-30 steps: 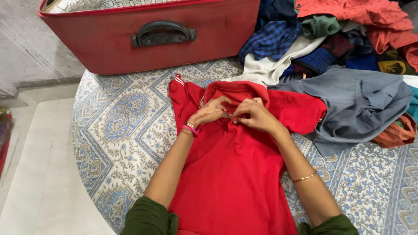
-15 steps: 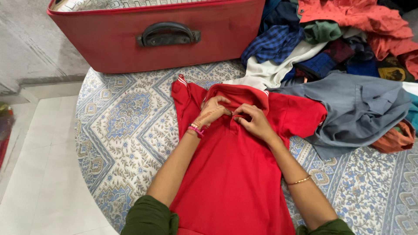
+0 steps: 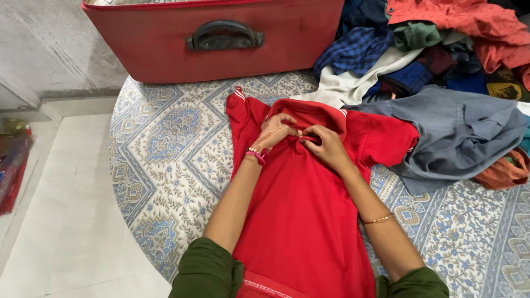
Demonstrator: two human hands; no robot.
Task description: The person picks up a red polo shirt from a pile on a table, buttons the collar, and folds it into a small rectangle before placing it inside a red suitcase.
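Both of my hands are pinching the front opening of the red polo shirt (image 3: 301,221) just below its collar (image 3: 309,113): my left hand (image 3: 277,132) has thumb and fingertips pressed together on the cloth from the left, and my right hand (image 3: 324,144) has its fingers curled and closed on the same strip of fabric from the right, the two sets of fingertips almost touching. Whether a button sits between them I cannot tell, as the fingers cover that spot. I note a pink band on my left wrist and a thin gold bangle (image 3: 380,219) on my right forearm, with dark green sleeves pushed up at both elbows. The shirt lies flat, front upward, on a patterned blue and cream bedspread (image 3: 160,160), collar pointing away from me, hem nearest me, short sleeves spread to either side; the left sleeve shows white stripes at its cuff. Beyond the collar stands a red suitcase (image 3: 165,47) with a black handle (image 3: 224,34), near the shirt but apart from it. To the right, a grey shirt (image 3: 458,129) lies against the polo's right sleeve, and behind it is a heap of mixed clothes (image 3: 436,44) in blue check, white, green and orange. Pale floor tiles (image 3: 61,221) show at the left.
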